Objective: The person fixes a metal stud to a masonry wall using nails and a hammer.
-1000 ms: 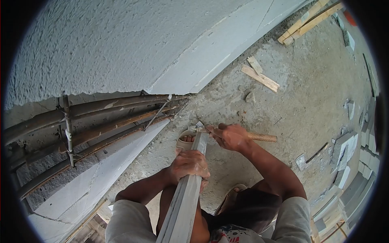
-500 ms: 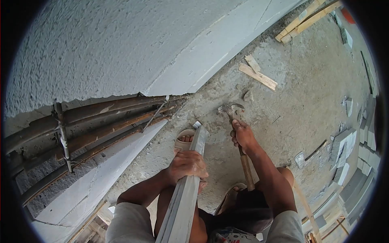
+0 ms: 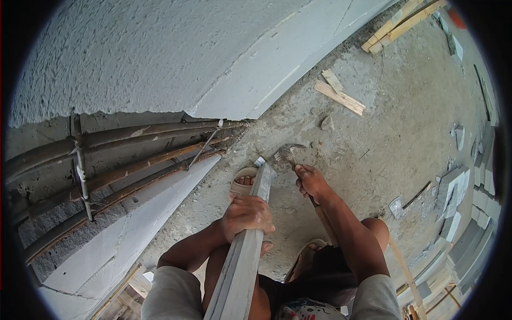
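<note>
My left hand (image 3: 247, 216) is wrapped round a long grey bar (image 3: 237, 272) with lengthwise ridges, which runs from the bottom of the view up between my knees. A small pale block (image 3: 260, 161) shows at the bar's far end. In my right hand (image 3: 312, 182) is a claw hammer (image 3: 324, 220), gripped high on its wooden handle, close below the head. The metal head is just right of the bar's far end, apart from it in this view. My left sandalled foot (image 3: 244, 182) stands beside the bar.
At left, rusty horizontal bars (image 3: 154, 128) cross a gap in the pale block wall (image 3: 176, 64). Short wood offcuts (image 3: 341, 98) and a stone (image 3: 327, 123) lie on the concrete floor (image 3: 405, 112). Planks (image 3: 397, 32) lie farther off; broken pale blocks (image 3: 450, 194) are at right.
My right hand and the hammer have moved left, bringing the head nearer the bar's far end. The left hand and the bar have hardly moved. The view has shifted slightly.
</note>
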Demonstrator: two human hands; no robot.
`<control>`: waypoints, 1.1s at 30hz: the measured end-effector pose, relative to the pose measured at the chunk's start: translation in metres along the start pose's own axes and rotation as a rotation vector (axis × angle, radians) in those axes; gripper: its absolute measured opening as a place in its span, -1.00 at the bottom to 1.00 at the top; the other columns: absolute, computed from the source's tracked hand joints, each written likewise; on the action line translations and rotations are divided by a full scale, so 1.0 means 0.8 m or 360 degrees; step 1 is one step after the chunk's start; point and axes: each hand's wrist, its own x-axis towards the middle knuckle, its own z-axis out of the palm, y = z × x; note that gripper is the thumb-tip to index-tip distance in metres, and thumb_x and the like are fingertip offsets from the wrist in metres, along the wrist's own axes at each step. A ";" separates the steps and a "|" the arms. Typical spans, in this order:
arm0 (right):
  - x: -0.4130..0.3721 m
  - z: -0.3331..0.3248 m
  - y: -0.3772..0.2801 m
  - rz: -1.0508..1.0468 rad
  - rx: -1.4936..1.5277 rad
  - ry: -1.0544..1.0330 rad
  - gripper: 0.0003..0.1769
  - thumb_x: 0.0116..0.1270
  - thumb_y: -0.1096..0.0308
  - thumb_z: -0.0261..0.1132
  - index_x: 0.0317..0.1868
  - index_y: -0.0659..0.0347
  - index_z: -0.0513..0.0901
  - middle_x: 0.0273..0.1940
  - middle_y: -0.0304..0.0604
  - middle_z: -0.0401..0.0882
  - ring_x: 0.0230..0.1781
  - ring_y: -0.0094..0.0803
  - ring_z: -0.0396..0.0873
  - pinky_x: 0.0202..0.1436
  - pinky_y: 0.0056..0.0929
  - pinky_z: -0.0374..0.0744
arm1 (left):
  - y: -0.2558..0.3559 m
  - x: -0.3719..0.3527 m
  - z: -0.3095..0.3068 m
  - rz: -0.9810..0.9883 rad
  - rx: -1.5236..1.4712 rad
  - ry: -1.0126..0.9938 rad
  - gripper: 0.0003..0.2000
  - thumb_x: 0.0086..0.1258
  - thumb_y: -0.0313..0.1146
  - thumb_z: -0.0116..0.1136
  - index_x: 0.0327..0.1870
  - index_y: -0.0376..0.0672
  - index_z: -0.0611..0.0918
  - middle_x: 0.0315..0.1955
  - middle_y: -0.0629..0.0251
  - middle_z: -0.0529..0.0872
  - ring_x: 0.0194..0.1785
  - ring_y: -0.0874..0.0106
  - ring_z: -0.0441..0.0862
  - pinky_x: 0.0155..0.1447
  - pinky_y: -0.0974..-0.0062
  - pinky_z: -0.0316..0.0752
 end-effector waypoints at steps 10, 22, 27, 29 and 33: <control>-0.007 0.016 0.000 -0.0083 0.0050 0.0011 -0.69 0.57 0.06 -0.01 -0.16 0.08 0.52 -0.56 -0.38 0.34 -0.67 -0.61 0.25 -0.64 -0.52 0.27 | 0.001 0.002 -0.002 0.0036 0.0017 0.0017 -0.73 -0.03 -0.37 0.48 -0.35 -0.17 0.62 -0.56 0.37 0.61 -0.44 0.33 0.67 -0.27 0.32 0.57; 0.000 0.017 0.005 -0.0068 -0.0185 0.0066 -0.66 0.55 0.05 0.03 -0.07 0.11 0.58 -0.58 -0.36 0.36 -0.69 -0.59 0.27 -0.66 -0.50 0.29 | 0.005 -0.001 -0.003 0.0054 -0.0041 -0.0001 -0.72 -0.06 -0.35 0.48 -0.34 -0.21 0.65 -0.52 0.32 0.63 -0.42 0.31 0.68 -0.28 0.32 0.56; 0.007 0.012 0.006 -0.0103 -0.0333 0.0052 -0.60 0.54 0.04 0.03 0.08 0.14 0.58 -0.48 -0.20 0.48 -0.59 -0.41 0.43 -0.55 -0.37 0.43 | 0.014 -0.004 -0.003 0.0109 -0.0014 0.0010 -0.71 -0.06 -0.34 0.49 -0.33 -0.22 0.65 -0.54 0.32 0.62 -0.44 0.31 0.68 -0.32 0.32 0.57; 0.019 0.010 0.015 -0.0133 -0.0458 0.0073 -0.55 0.54 0.04 0.02 0.17 0.18 0.58 -0.38 -0.03 0.61 -0.50 -0.23 0.59 -0.44 -0.26 0.57 | 0.017 -0.005 -0.005 0.0135 -0.0009 0.0014 -0.70 -0.07 -0.34 0.49 -0.33 -0.22 0.65 -0.55 0.31 0.62 -0.44 0.31 0.68 -0.32 0.32 0.57; 0.031 0.007 0.021 -0.0388 -0.0842 0.0197 -0.52 0.54 0.05 -0.03 0.16 0.22 0.57 -0.02 0.21 0.62 0.03 0.16 0.55 0.08 -0.07 0.50 | 0.022 -0.008 -0.005 0.0119 -0.0028 0.0015 -0.71 -0.07 -0.34 0.49 -0.35 -0.22 0.65 -0.56 0.32 0.63 -0.45 0.31 0.69 -0.31 0.32 0.59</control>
